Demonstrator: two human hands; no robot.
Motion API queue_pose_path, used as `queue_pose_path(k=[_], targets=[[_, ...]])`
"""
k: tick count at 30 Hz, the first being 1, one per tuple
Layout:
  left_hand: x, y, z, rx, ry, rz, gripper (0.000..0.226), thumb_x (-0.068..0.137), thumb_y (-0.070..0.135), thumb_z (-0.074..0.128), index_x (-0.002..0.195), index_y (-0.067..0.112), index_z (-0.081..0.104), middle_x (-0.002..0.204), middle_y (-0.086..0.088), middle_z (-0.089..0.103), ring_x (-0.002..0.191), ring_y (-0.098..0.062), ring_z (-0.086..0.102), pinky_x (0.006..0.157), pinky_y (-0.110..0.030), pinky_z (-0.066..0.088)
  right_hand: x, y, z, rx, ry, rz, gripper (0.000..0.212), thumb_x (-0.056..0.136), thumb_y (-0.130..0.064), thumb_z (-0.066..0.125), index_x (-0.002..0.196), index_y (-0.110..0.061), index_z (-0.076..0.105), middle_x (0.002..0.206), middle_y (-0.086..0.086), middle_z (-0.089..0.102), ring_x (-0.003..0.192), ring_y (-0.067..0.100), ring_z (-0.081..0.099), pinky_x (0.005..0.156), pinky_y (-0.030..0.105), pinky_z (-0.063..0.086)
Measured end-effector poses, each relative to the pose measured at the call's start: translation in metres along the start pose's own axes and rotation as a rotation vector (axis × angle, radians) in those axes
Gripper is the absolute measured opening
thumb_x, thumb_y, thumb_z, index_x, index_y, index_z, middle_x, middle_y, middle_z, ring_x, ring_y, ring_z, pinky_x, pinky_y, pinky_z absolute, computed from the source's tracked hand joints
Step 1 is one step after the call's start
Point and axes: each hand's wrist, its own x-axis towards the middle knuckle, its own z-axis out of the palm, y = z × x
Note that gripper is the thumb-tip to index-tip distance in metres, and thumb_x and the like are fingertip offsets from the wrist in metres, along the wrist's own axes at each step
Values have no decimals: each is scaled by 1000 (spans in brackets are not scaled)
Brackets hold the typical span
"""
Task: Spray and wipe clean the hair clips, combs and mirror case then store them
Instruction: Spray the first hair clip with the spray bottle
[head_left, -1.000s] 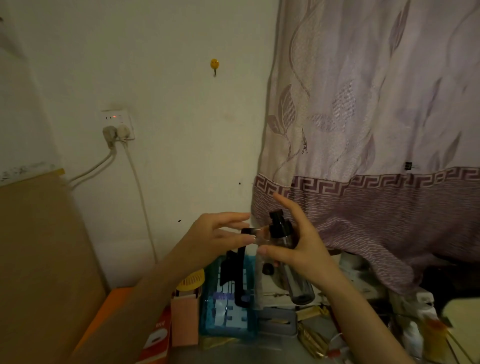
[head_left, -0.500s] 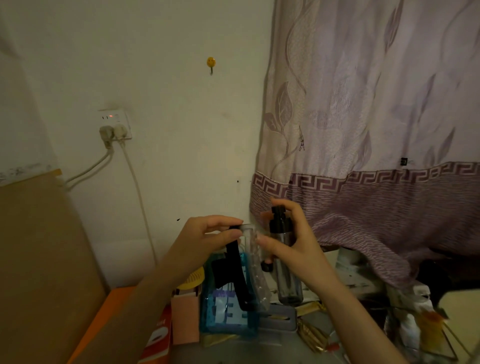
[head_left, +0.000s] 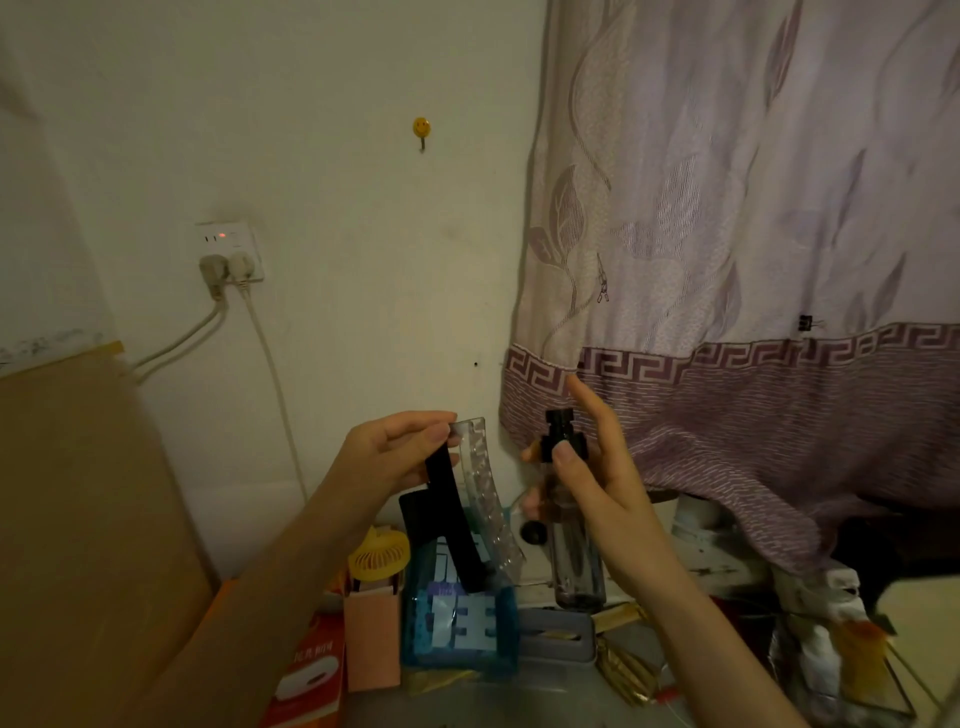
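Since both clips are thin moulded plastic, we judge them light, stiff and a little brittle at the teeth, so pinching them by their top ends, as our left hand (head_left: 395, 452) does, seems the safe hold; once wet they will likely turn slippery, and the grip may need to tighten. Thumb and fingertips of that hand are curled together round the upper ends of the black hair clip (head_left: 457, 525) and the clear hair clip (head_left: 488, 499), which hang side by side, touching, above the blue box (head_left: 462, 629) and beside the yellow mini fan (head_left: 378, 558). Our right hand (head_left: 592, 473) wraps the neck of the spray bottle (head_left: 574, 551), held upright just beside the clips, with the thumb lying against the black nozzle (head_left: 560, 434) and the index finger raised straight above it, not yet pressing. We take the bottle for smooth, light plastic with little liquid visible. Both forearms reach forward from the bottom of the view, wrists angled inward toward each other
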Motion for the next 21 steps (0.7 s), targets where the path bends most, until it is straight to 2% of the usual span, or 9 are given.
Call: queue_pose_path(k=[4,7,9,12,17,21], targets=[[7,2,0,9,23,-10,36,75,31,62,106,12,69,95,-2,75,87,-14,72,68,-18,55,1,0,1,73,-26,2,41,94,-28,47,132,-45,42,92,7,62,64,24,59,60,34,54],[12,4,-2,1,29,-22,30,83,27,60,107,11,69,97,-4,75,89,-16,72,69,-19,56,3,-1,0,152,-46,16,33,95,-28,51,125,-41,50,89,7,61,60,21,58,55,35,53],[14,5,-2,4,26,-33,25,90,23,57,109,12,68,98,-4,75,90,-16,71,70,-20,56,4,-2,-1,165,-67,12,41,86,-27,61,124,-39,50,87,6,62,59,20,57,53,34,52],[17,6,-3,5,26,-42,25,91,22,55,111,11,68,100,-5,74,92,-18,71,71,-20,56,5,-5,-2,59,-86,-19,59,78,-11,72,125,-35,46,83,4,62,58,20,57,53,32,53],[19,8,-3,-20,15,-53,28,88,24,56,111,11,68,102,-5,74,93,-19,71,72,-22,56,7,-10,-2,-45,-95,-38,49,87,4,59,118,-30,44,79,-1,61,52,21,55,50,32,52],[20,9,-1,-23,9,-55,25,90,23,55,109,13,68,102,-5,74,93,-18,71,70,-20,56,9,-12,-1,-127,-102,-50,43,89,7,56,111,-27,42,74,-3,59,49,19,53,48,32,51]])
